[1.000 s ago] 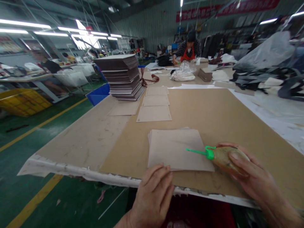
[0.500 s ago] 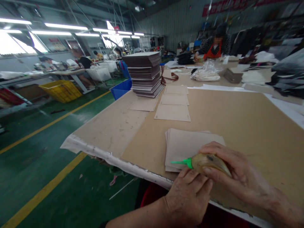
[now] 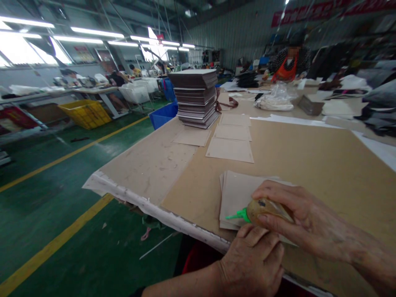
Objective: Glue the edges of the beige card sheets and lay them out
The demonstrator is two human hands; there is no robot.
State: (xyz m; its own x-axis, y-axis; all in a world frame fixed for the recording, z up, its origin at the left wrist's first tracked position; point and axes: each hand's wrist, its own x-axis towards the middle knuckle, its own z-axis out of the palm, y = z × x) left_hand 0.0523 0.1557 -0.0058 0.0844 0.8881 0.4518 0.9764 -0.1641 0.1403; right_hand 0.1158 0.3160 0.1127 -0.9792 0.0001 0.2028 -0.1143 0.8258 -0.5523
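Note:
My right hand (image 3: 305, 214) is wrapped around a squeeze bottle (image 3: 268, 209) of yellowish-brown glue or similar liquid, tilted on its side. Its green nozzle (image 3: 237, 215) points left, just over the near left corner of a loose stack of beige card sheets (image 3: 236, 192). Right below the bottle, my left hand (image 3: 255, 260) is closed at the table's near edge, its bent fingers beside the stack. Whatever those fingertips grip is hidden. Farther up the table, several single beige cards (image 3: 230, 149) lie in an overlapping column.
A tall pile of dark-edged boards (image 3: 194, 97) stands at the table's far left, with a blue bin (image 3: 163, 115) beside it. Plastic bags (image 3: 276, 99) lie farther back. Across the table a person in an orange apron (image 3: 285, 70) works. A yellow crate (image 3: 85, 113) sits on the green floor.
The bottle in my right hand has shifted slightly, its nozzle tip now lower over the stack's near corner. My left hand stays close below it. The whole view has swung a little left.

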